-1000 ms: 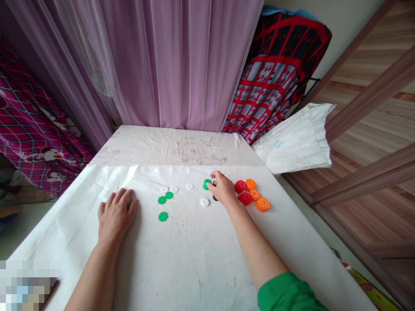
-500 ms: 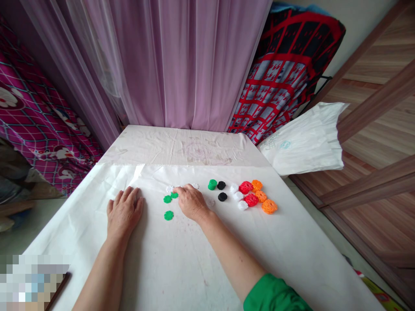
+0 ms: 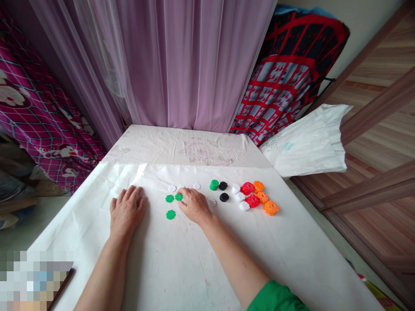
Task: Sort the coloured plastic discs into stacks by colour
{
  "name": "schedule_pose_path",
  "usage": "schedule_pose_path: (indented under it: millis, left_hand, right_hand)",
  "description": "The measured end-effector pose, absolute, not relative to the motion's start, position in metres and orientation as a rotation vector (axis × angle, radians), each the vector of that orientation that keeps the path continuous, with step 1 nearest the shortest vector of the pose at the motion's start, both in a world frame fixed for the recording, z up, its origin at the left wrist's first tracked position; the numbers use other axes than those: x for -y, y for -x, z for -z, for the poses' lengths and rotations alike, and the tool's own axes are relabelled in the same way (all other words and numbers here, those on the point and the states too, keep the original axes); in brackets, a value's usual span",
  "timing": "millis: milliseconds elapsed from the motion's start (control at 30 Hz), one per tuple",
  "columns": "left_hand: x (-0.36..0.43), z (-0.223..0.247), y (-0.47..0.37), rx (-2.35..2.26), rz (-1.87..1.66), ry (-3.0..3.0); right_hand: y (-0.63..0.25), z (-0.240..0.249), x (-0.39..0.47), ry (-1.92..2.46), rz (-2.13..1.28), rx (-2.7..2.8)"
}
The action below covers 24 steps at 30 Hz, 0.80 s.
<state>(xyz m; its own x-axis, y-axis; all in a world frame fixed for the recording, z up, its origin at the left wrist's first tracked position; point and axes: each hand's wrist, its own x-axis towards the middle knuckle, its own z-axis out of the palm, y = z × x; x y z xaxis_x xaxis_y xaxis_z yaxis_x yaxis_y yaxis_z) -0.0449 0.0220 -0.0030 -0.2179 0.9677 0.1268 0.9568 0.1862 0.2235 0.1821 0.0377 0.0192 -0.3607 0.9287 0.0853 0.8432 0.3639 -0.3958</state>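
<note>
My left hand [image 3: 127,208] lies palm down on the white tabletop with its fingers stretched out, holding nothing. My right hand [image 3: 195,205] has thumb and forefinger at the right edge of a small green notched disc [image 3: 178,197]. Left of that disc is another green disc [image 3: 169,198], and a third green disc [image 3: 170,214] lies nearer to me. Behind them are a white disc [image 3: 172,188] and a second white disc [image 3: 196,186], with one more partly hidden behind my right fingers. A pale disc [image 3: 212,202] lies beside my right hand.
To the right stand a green stack [image 3: 214,185], black discs [image 3: 224,197], white stacks [image 3: 240,197], red stacks [image 3: 252,201] and orange stacks [image 3: 271,208]. A white bag [image 3: 308,142] hangs at the table's right edge. A blurred-out object [image 3: 35,280] is at lower left.
The green disc at my right fingers has shifted slightly right, with a small gap to the green disc beside it. My left hand stays in place; the view has shifted a little.
</note>
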Motion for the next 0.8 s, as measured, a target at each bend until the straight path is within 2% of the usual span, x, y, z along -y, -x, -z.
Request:
schedule_pose_path:
  millis: [500, 800]
  left_hand:
    - [-0.023, 0.006, 0.046, -2.385, -0.41, -1.931]
    - [-0.023, 0.002, 0.046, -2.375, -0.396, -1.937]
  right_hand:
    - [-0.198, -0.014, -0.028, 1.702, -0.697, 2.068]
    - [-0.278, -0.041, -0.065, 1.885, -0.427, 1.685]
